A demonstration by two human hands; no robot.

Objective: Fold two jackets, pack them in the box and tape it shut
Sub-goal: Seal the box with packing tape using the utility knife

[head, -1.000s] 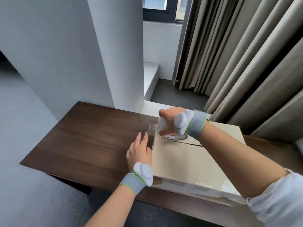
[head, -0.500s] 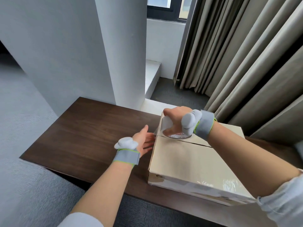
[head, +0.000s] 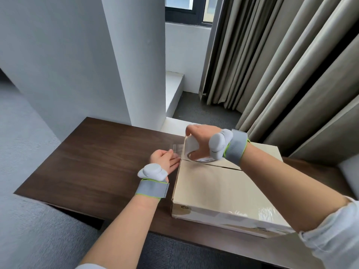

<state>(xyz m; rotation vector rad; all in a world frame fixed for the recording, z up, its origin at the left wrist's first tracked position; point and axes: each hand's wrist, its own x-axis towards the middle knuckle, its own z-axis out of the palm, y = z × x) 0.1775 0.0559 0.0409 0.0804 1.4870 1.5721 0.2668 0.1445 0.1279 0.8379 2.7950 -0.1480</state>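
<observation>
A closed cardboard box (head: 219, 189) lies on the dark wooden table (head: 93, 162), its top flaps meeting in a seam. My right hand (head: 202, 140) grips a roll of clear tape (head: 194, 150) held on the box top at the seam's left end. A loose strip of clear tape (head: 177, 149) sticks out leftwards from the roll past the box edge. My left hand (head: 165, 162) is beside the box's left edge and pinches the free end of that strip. The jackets are hidden.
Clear tape shines on the box's near side (head: 262, 214). A white pillar (head: 134, 59) rises behind the table and beige curtains (head: 281, 74) hang at the right. Grey carpet (head: 29, 230) surrounds the table.
My left hand lifted off the box's left side, turned and took hold of the tape end. The right hand tipped the roll up, and a strip now stretches out to the left.
</observation>
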